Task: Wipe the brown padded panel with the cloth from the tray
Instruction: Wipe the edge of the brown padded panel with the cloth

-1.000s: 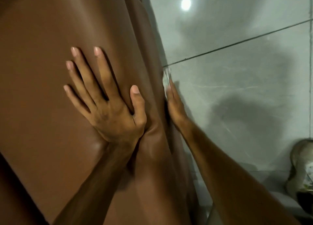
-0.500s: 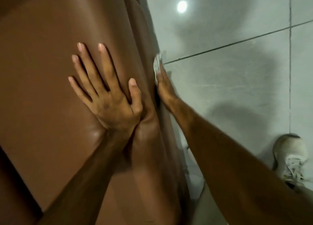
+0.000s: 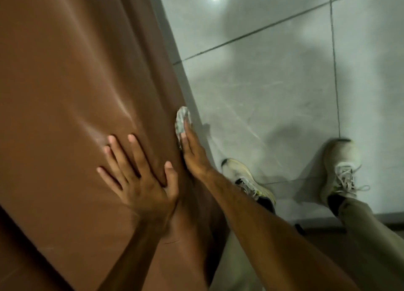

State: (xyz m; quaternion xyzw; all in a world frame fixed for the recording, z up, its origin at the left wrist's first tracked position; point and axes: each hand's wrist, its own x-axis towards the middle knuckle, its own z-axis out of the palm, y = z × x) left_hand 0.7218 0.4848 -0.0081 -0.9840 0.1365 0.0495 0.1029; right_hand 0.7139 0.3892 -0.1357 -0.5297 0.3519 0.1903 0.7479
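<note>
The brown padded panel (image 3: 72, 89) fills the left half of the view, standing upright on a tiled floor. My left hand (image 3: 140, 179) lies flat on its front face with fingers spread, holding nothing. My right hand (image 3: 193, 155) presses a small whitish cloth (image 3: 181, 119) flat against the panel's right side edge. Only the cloth's upper part shows beyond my fingertips. The tray is out of view.
Grey glossy floor tiles (image 3: 273, 83) with dark grout lines spread to the right, reflecting a ceiling light. My two pale sneakers (image 3: 247, 181) (image 3: 340, 170) stand on the floor close to the panel's edge, with a trouser leg at the lower right.
The view has tilted downward, bringing both sneakers into sight. My right hand with the cloth stays on the panel's side edge and has slid along it. My left hand stays flat on the front.
</note>
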